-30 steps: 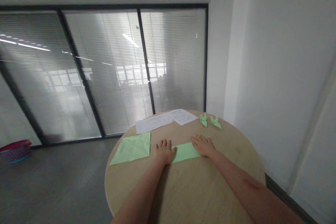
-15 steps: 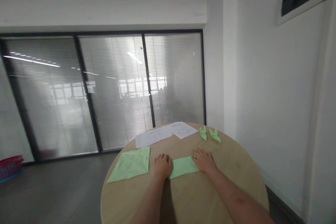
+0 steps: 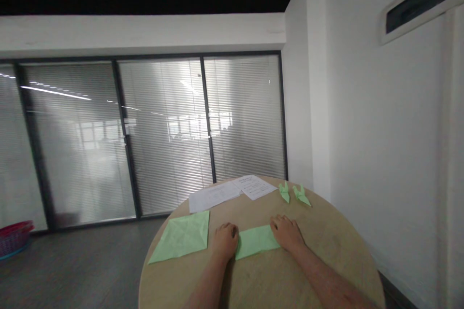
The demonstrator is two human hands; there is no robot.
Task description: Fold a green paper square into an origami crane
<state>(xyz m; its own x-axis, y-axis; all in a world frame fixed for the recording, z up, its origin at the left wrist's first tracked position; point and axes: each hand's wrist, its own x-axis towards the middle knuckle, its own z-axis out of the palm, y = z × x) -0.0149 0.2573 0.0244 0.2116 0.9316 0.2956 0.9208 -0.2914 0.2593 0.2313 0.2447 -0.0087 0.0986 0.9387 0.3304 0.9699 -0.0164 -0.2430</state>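
Observation:
A folded light-green paper strip [image 3: 256,242] lies flat on the round wooden table [image 3: 268,280]. My left hand [image 3: 225,239] rests on the strip's left end with its fingers curled under. My right hand [image 3: 286,232] presses on the right end, fingers bent over the paper's edge. A larger green paper square [image 3: 182,237] with fold creases lies to the left of my left hand, untouched.
Two small folded green paper figures [image 3: 293,193] stand at the table's far right. White printed sheets [image 3: 232,189] lie at the far edge. Beyond are glass partitions with blinds, a white wall close on the right, and a red basket [image 3: 13,238] on the floor at left.
The camera has tilted upward, so the table sits lower in view. My left fingers, spread a second ago, are now curled. Both hands stay on the strip's ends.

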